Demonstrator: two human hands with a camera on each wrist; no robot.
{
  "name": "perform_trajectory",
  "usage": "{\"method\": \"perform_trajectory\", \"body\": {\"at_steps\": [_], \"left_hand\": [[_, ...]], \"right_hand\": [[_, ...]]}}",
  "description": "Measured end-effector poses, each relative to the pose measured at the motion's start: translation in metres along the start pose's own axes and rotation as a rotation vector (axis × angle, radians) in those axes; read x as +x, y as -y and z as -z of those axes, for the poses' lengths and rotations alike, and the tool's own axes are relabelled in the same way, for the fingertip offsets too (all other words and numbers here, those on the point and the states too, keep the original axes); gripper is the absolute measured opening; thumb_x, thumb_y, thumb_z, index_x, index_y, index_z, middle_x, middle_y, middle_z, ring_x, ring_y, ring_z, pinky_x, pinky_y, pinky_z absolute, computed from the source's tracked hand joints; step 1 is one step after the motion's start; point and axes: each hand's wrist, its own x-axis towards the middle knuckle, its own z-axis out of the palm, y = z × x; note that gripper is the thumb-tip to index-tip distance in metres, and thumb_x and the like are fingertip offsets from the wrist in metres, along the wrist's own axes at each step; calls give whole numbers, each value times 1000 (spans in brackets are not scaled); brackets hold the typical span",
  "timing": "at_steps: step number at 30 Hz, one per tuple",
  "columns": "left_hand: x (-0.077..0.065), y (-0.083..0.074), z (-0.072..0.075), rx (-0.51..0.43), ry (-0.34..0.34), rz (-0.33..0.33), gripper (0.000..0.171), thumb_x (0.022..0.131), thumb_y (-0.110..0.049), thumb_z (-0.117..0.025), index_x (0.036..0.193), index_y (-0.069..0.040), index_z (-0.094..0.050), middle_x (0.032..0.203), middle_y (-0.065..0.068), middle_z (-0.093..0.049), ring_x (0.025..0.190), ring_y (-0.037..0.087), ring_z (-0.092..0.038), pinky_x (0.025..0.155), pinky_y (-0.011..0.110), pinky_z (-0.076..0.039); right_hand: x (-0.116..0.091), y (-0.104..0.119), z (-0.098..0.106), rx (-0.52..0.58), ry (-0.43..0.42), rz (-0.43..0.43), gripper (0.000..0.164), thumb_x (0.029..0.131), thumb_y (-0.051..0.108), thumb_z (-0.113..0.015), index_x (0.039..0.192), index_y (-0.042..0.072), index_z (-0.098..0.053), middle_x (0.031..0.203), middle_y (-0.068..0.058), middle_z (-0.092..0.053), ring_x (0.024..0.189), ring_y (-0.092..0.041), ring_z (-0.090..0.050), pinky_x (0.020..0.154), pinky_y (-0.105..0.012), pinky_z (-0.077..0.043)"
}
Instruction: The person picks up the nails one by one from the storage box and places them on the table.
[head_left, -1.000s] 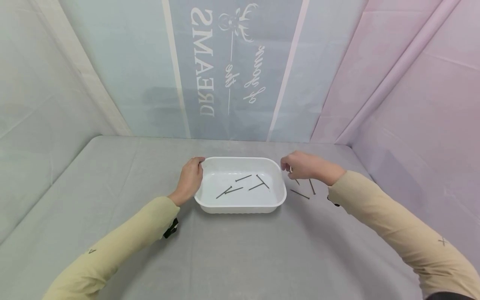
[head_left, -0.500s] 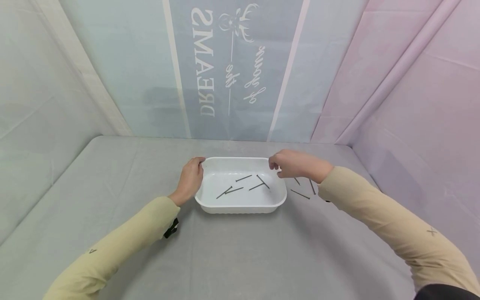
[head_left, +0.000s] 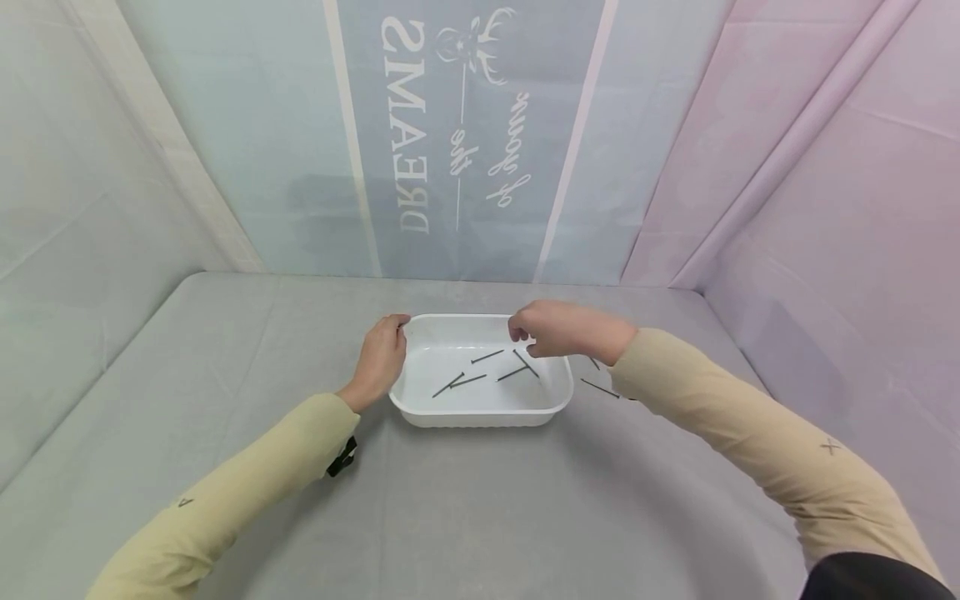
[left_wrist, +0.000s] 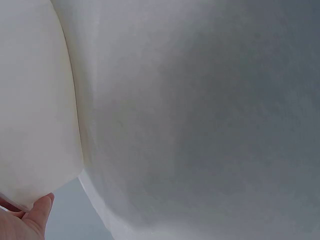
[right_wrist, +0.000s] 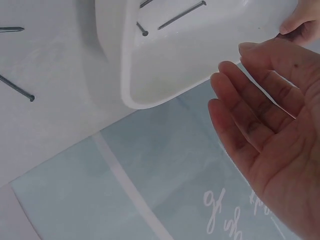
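Note:
A white plastic tray (head_left: 480, 412) stands mid-table with several dark nails (head_left: 468, 381) lying loose on its floor. My left hand (head_left: 380, 354) grips its left rim near the far corner. In the left wrist view that hand's thumb (left_wrist: 42, 212) rests against the white wall. Over the tray's far right part is my right hand (head_left: 566, 329), fingers loosely bent and pointing left. Its palm faces the right wrist camera, and no nail shows between thumb and fingers (right_wrist: 235, 130). More nails (head_left: 600, 388) lie on the table right of the tray, partly covered by the right forearm.
The table is covered in grey cloth (head_left: 465, 500). A printed blue cloth (head_left: 480, 167) hangs behind it, with pale sheets (head_left: 840, 208) at the sides. A black rounded object (head_left: 870, 575) shows at the lower right edge.
My right hand has moved left from beside the table nails, across the tray's right rim, to over its inside. The left hand, tray and visible nails stay put.

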Motion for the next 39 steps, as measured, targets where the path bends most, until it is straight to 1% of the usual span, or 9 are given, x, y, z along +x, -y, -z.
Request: {"method": "perform_trajectory", "body": {"at_steps": [5,11,14,19,24,29,34,39], "left_hand": [[0,0,0,-2,2,3,31,96,-2,-34,123,7,-49,117,21,-53,109,31,-52,88,38,-47],[1,1,0,3,1,6,32,96,-2,-34,122,7,-49,117,21,-53,109,31,-52,89,38,-47],[1,0,0,1,0,6,32,96,-2,-34,122,7,-49,117,21,-53,110,31,-52,89,38,-47],[0,0,-1,6,-2,11,32,96,-2,-34,123,6,-49,117,21,-53,109,31,-52,89,38,-47],[1,0,-1,6,-1,13,32,96,-2,-34,123,6,-49,118,21,-53,110,30,-51,89,38,-47],[0,0,-1,3,-2,9,32,96,-2,-34,123,7,-49,117,21,-53,110,31,-52,89,38,-47],[0,-1,0,1,-1,11,32,96,-2,-34,123,6,-49,117,21,-53,110,31,-52,89,38,-47],[0,-1,0,2,3,17,32,96,-2,-34,123,6,-49,118,20,-53,110,30,-52,89,37,-47]], "right_hand": [[7,5,-1,-20,-17,50,20,75,-2,-61,93,4,-63,90,-6,-63,83,-18,-56,75,-30,-48],[13,13,-2,-53,-10,106,17,78,-1,-63,94,4,-62,96,-10,-64,88,-20,-58,78,-31,-48],[16,16,-2,-56,-6,123,18,78,-1,-63,96,2,-63,98,-11,-64,90,-21,-58,79,-31,-48],[23,20,-3,-81,-28,155,18,78,-1,-63,96,2,-63,97,-10,-64,89,-20,-59,78,-30,-49],[29,25,-3,-111,-32,175,19,78,0,-64,96,3,-63,96,-8,-63,89,-20,-59,77,-30,-49],[35,31,-5,-133,-4,185,19,80,2,-63,99,3,-63,98,-8,-64,89,-19,-59,77,-29,-49],[43,36,-9,-162,14,186,19,82,6,-64,101,5,-63,99,-6,-63,90,-18,-59,78,-29,-49],[49,37,-14,-178,14,212,21,82,5,-64,102,6,-64,101,-5,-62,90,-18,-59,77,-28,-49]]}}
